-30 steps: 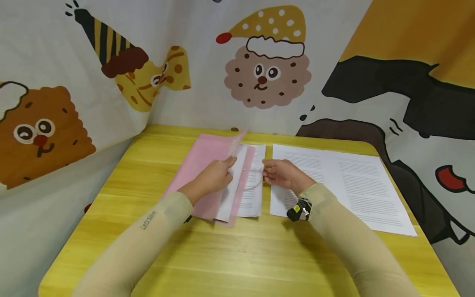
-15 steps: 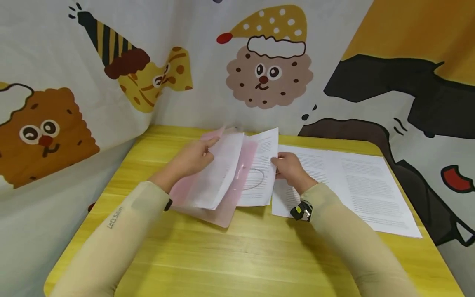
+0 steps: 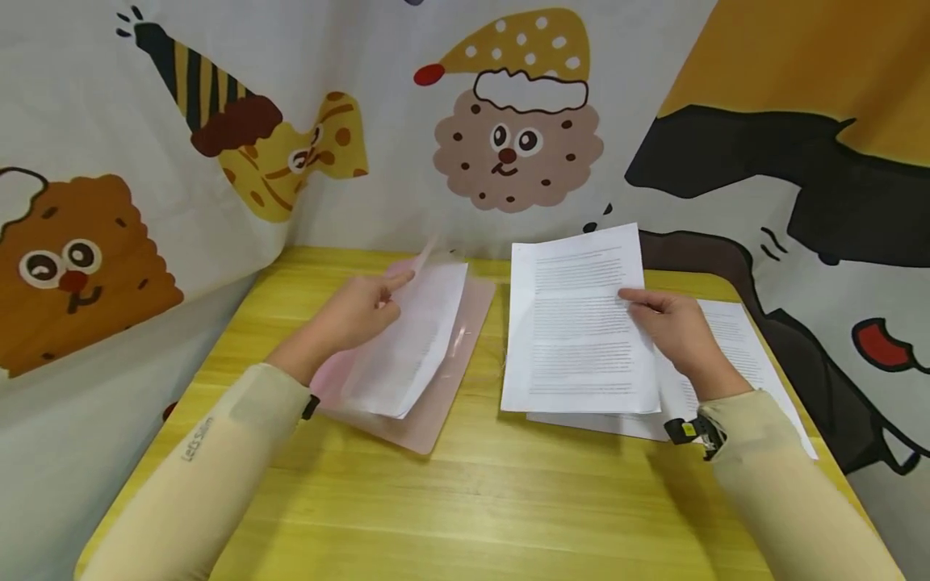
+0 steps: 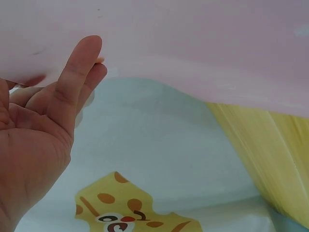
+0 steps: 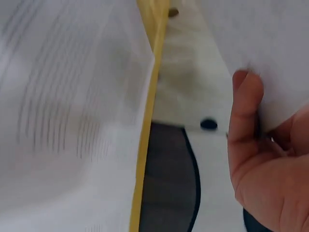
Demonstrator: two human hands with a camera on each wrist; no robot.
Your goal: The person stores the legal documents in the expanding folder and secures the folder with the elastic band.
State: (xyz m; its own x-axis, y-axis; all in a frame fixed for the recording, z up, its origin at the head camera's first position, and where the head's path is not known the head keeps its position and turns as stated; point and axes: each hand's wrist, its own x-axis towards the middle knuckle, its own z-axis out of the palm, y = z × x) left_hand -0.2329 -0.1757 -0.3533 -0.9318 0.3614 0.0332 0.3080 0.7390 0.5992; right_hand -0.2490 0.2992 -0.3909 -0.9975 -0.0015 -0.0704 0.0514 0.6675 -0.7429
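Note:
On the left half of the table a pink folder lies partly open, with white sheets standing up inside it. My left hand pinches the folder's raised cover, index finger stretched out. The left wrist view shows that hand at the edge of the pink cover. To the right, my right hand grips the right edge of a printed paper, lifted and tilted. In the right wrist view, the right hand has its fingers behind that sheet. Whether it holds one sheet or more, I cannot tell.
Other printed pages lie flat beneath and right of the lifted paper. Everything rests on a yellow wooden table. A cartoon-printed curtain hangs right behind its far edge.
My right hand has drawn the printed paper out of the folder and carried it right, over the other pages. My left hand has moved left, lifting the folder's cover and inner sheets.

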